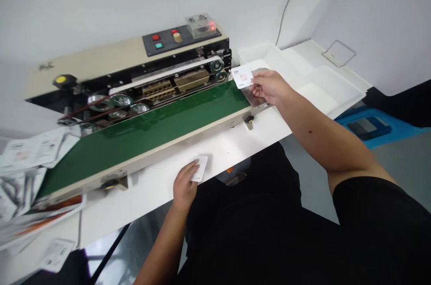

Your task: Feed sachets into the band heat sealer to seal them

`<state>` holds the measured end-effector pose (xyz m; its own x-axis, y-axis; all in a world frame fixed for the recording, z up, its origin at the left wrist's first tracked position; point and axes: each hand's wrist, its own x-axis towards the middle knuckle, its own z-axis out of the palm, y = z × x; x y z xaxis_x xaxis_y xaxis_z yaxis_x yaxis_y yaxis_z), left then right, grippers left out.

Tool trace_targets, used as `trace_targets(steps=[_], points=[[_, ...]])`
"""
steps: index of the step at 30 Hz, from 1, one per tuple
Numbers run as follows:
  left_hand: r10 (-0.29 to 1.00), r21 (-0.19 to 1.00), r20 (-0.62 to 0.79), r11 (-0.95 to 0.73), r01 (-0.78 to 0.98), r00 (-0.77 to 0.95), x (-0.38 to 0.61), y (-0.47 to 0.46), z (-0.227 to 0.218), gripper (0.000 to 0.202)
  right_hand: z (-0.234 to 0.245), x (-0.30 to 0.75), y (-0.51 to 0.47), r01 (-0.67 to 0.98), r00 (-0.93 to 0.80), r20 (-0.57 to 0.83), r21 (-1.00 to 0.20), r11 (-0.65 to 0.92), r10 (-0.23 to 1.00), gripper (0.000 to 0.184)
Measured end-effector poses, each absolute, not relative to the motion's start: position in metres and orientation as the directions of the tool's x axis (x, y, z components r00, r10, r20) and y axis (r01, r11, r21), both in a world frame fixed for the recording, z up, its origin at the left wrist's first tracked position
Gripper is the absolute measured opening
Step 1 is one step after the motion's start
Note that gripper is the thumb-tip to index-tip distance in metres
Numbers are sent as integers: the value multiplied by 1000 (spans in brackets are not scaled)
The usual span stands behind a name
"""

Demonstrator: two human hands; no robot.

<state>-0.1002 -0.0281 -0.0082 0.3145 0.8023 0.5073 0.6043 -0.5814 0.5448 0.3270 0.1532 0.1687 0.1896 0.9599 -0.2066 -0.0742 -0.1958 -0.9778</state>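
Black T-shirt [262,235] fills the bottom of the view, with the person's torso close to the table edge. Far left, a loose heap of printed white packets [30,152] lies beside the belt, and more printed sheets and packets spill toward the table corner, with one packet [57,253] lying lower down. Left hand [184,186] is on the white table [232,146], fingers over a small white packet [199,169], which lies flat on the tabletop just in front of the machine. Next up is a band sealer [101,63] with a beige housing, yellow-topped knob [61,80] at its far left, and exposed metal pulleys [121,101] along the side. Green conveyor belt [144,137] runs its length. Control panel [180,40] sits on top, with red and green buttons and a clear box [201,26] showing a red light. Right hand [269,86] is up at the belt's right end, thumb and fingers pinching a printed white packet [242,76], held just above a metal plate [252,95]. Hands are well apart, each on its own packet. Right of that, white plastic trays [323,92] sit on the table. Blue stool [370,125] is on the floor beyond, far right.
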Motion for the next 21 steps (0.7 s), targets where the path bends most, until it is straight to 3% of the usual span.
trace_targets(steps=[4, 15, 17, 21], points=[[800, 541, 507, -586, 603, 322, -99, -28, -6, 31, 178, 309, 171, -80, 209, -281, -959, -270, 937, 10], [796, 526, 502, -591, 612, 338, -99, -27, -8, 32, 194, 255, 184, 13, 119, -292, -955, -296, 949, 7], [799, 529, 498, -588, 611, 337, -99, -27, -7, 32, 197, 252, 177, 93, 111, -241, -963, -252, 964, 3], [807, 524, 502, -571, 632, 311, -100, -28, -5, 30, 197, 250, 124, 274, 151, 61, -962, 18, 987, 25]])
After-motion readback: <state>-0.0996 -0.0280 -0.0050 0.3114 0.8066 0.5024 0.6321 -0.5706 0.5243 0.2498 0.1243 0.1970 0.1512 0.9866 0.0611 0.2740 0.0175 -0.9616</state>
